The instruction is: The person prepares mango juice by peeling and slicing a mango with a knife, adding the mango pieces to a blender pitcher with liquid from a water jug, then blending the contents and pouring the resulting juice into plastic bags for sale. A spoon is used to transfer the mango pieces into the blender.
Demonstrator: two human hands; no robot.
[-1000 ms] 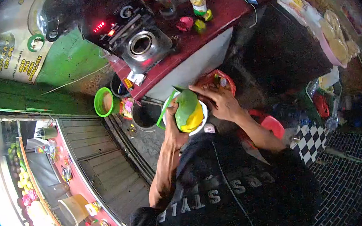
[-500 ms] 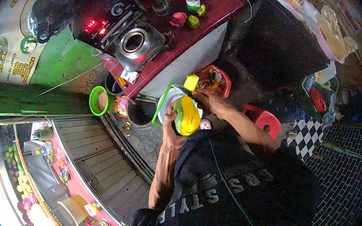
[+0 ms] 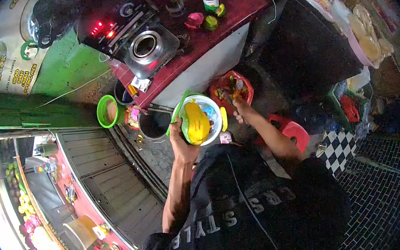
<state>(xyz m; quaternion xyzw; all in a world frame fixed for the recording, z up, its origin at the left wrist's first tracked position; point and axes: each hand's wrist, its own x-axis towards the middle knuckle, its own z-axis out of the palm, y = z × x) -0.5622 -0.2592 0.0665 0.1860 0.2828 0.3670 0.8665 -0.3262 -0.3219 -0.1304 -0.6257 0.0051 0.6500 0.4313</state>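
My left hand (image 3: 181, 144) is wrapped round a large fruit (image 3: 198, 123), yellow where peeled and green along its left side. The fruit is over a white bucket (image 3: 217, 136) with bluish bits inside. A yellow piece (image 3: 224, 119) shows at the bucket's right side; whether it touches the rim I cannot tell. To the right, my right hand (image 3: 243, 111) is closed round the handle of a knife (image 3: 228, 98), whose dark blade points up towards a red basket (image 3: 249, 94) of peels and scraps.
A dark bucket (image 3: 154, 125) and a green basin (image 3: 107, 111) stand left of the white bucket. Behind is a red counter (image 3: 179, 72) with a metal sealing machine (image 3: 146, 47) and cut fruit. A red stool (image 3: 293, 133) stands right, near my forearm.
My right hand has moved right and down, away from the fruit. The yellow piece near the knife has dropped to the bucket's right side. My left hand and the fruit have shifted slightly left.
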